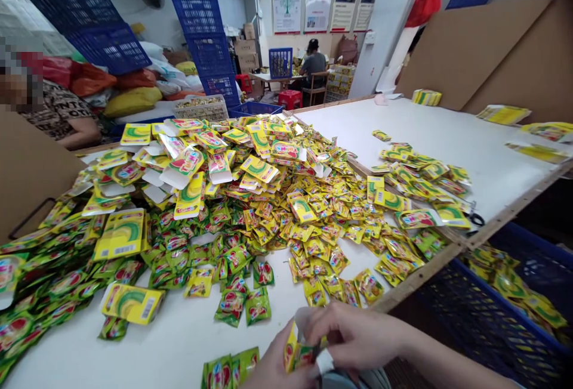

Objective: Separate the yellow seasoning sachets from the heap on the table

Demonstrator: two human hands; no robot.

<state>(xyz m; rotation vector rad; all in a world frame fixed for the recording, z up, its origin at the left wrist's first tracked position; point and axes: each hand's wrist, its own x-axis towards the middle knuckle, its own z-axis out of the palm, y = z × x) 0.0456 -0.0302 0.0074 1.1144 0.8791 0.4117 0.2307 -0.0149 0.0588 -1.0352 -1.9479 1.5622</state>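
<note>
Green foil packets [67, 281] spread along the far left of the white tabletop [179, 347], below a person [80, 129] in a patterned top. Beside them stand a stack of yellow boxes [120, 234] and, nearer, a single yellow box [133, 303] lying on its face. Behind, flattish cartons [183, 165] with white flaps heap up over the packets.

At the near edge, two green packets [230, 371] lie just beside the left hand [268, 365], which is closed round a small yellow carton [292, 344], its white flap raised. The right hand [362, 332] bends its fingers into the open end; whether they pinch a packet or only the flap, I cannot tell. The work looks to be at the carton's mouth, with contents being seated or arranged. From here, the handling calls for a steady left hold and light fingers that spare the thin flap.

Yellow packets [268, 216] bank up beyond the hands. Farther right come more cartons [416, 218], dark scissors [477, 218] and a blue crate [474, 305] holding packets.
</note>
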